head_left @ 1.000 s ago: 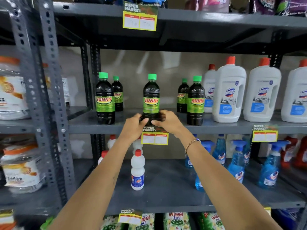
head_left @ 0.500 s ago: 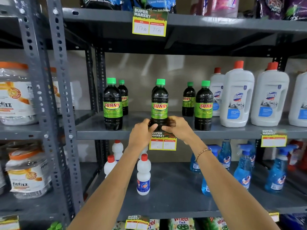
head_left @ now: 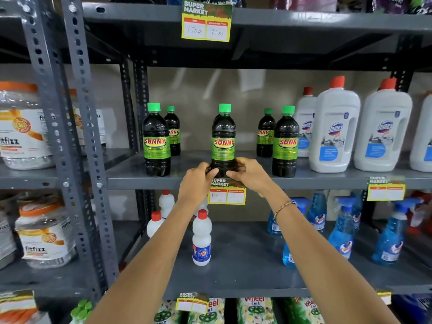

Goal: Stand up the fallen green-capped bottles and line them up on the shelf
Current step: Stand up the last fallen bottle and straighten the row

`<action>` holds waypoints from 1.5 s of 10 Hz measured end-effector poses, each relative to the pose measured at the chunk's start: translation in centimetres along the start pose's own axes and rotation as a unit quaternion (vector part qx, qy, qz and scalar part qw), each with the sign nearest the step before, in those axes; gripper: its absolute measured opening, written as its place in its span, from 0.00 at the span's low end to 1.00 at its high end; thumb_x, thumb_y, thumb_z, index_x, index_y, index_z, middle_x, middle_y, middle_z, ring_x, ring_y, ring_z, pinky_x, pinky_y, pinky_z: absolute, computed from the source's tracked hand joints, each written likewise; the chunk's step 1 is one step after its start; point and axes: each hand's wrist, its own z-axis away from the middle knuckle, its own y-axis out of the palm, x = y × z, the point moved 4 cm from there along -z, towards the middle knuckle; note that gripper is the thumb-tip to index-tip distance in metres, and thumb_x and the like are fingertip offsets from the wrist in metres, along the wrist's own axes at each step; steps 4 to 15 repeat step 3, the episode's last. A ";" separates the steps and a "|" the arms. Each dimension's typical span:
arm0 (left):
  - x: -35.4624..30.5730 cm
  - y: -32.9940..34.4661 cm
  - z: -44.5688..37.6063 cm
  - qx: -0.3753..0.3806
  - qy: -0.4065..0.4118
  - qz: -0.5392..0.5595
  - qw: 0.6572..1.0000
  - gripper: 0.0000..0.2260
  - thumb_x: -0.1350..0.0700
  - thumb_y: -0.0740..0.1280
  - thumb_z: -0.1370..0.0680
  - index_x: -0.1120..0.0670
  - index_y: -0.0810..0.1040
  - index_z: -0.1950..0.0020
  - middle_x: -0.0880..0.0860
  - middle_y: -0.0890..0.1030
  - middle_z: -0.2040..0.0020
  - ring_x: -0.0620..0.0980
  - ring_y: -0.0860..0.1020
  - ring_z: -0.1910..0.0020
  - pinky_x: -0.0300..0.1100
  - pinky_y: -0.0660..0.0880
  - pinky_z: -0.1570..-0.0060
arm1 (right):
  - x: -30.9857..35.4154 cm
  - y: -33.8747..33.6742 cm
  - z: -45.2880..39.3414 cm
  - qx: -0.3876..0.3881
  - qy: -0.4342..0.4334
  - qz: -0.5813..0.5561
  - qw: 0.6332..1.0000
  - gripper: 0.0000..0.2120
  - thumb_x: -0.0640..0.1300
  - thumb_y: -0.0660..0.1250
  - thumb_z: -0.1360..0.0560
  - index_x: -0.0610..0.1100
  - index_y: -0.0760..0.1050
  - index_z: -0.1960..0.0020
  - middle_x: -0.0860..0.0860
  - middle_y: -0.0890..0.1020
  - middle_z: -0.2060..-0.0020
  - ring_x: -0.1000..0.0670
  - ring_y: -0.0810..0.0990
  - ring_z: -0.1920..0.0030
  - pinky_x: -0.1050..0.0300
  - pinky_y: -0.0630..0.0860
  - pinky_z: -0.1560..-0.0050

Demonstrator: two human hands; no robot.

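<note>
A dark green-capped Sunny bottle stands upright at the front middle of the grey shelf. My left hand and my right hand both clasp its base from either side. Another bottle stands hidden right behind it. To the left stand a front bottle and a rear bottle. On the right are a front bottle and a rear bottle. All visible bottles are upright.
White Domex jugs with red caps fill the shelf to the right. A price tag hangs on the shelf edge under my hands. Small white bottles and blue spray bottles stand on the shelf below. Metal uprights stand left.
Both hands stay on the middle bottle's base, which has barely shifted on the shelf. The view has moved slightly closer and lower.
</note>
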 end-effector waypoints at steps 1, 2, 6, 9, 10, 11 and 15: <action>0.1 -0.1 -0.1 -0.006 -0.004 0.009 1.000 0.17 0.46 0.60 0.20 0.58 0.76 0.43 0.57 0.84 0.51 0.56 0.81 0.53 0.53 0.78 0.57 | 0.0 -0.1 0.0 0.004 0.008 0.001 1.000 0.21 0.39 0.71 0.27 0.42 0.74 0.35 0.46 0.83 0.42 0.49 0.81 0.43 0.48 0.77 0.38; -0.1 -0.4 0.2 -0.002 -0.014 0.015 1.000 0.16 0.46 0.60 0.20 0.58 0.76 0.43 0.58 0.84 0.52 0.57 0.81 0.54 0.52 0.78 0.57 | 0.2 -0.2 0.2 0.021 0.014 0.013 1.000 0.21 0.39 0.71 0.27 0.43 0.74 0.34 0.46 0.83 0.43 0.48 0.81 0.43 0.46 0.76 0.38; -0.3 -0.4 0.4 -0.021 -0.011 0.024 0.999 0.17 0.47 0.60 0.20 0.58 0.75 0.41 0.58 0.83 0.50 0.58 0.81 0.51 0.52 0.77 0.55 | 0.3 -0.2 0.2 0.024 0.005 0.033 0.999 0.21 0.40 0.70 0.26 0.44 0.74 0.34 0.46 0.83 0.42 0.48 0.81 0.42 0.46 0.76 0.37; -0.3 -0.4 0.4 -0.021 -0.011 0.024 0.999 0.17 0.47 0.60 0.20 0.58 0.75 0.41 0.58 0.83 0.50 0.58 0.81 0.51 0.52 0.77 0.55 | 0.3 -0.2 0.2 0.024 0.005 0.033 0.999 0.21 0.40 0.70 0.26 0.44 0.74 0.34 0.46 0.83 0.42 0.48 0.81 0.42 0.46 0.76 0.37; -0.3 -0.4 0.4 -0.021 -0.011 0.024 0.999 0.17 0.47 0.60 0.20 0.58 0.75 0.41 0.58 0.83 0.50 0.58 0.81 0.51 0.52 0.77 0.55 | 0.3 -0.2 0.2 0.024 0.005 0.033 0.999 0.21 0.40 0.70 0.26 0.44 0.74 0.34 0.46 0.83 0.42 0.48 0.81 0.42 0.46 0.76 0.37; -0.3 -0.4 0.4 -0.021 -0.011 0.024 0.999 0.17 0.47 0.60 0.20 0.58 0.75 0.41 0.58 0.83 0.50 0.58 0.81 0.51 0.52 0.77 0.55 | 0.3 -0.2 0.2 0.024 0.005 0.033 0.999 0.21 0.40 0.70 0.26 0.44 0.74 0.34 0.46 0.83 0.42 0.48 0.81 0.42 0.46 0.76 0.37; -0.3 -0.4 0.4 -0.021 -0.011 0.024 0.999 0.17 0.47 0.60 0.20 0.58 0.75 0.41 0.58 0.83 0.50 0.58 0.81 0.51 0.52 0.77 0.55 | 0.3 -0.2 0.2 0.024 0.005 0.033 0.999 0.21 0.40 0.70 0.26 0.44 0.74 0.34 0.46 0.83 0.42 0.48 0.81 0.42 0.46 0.76 0.37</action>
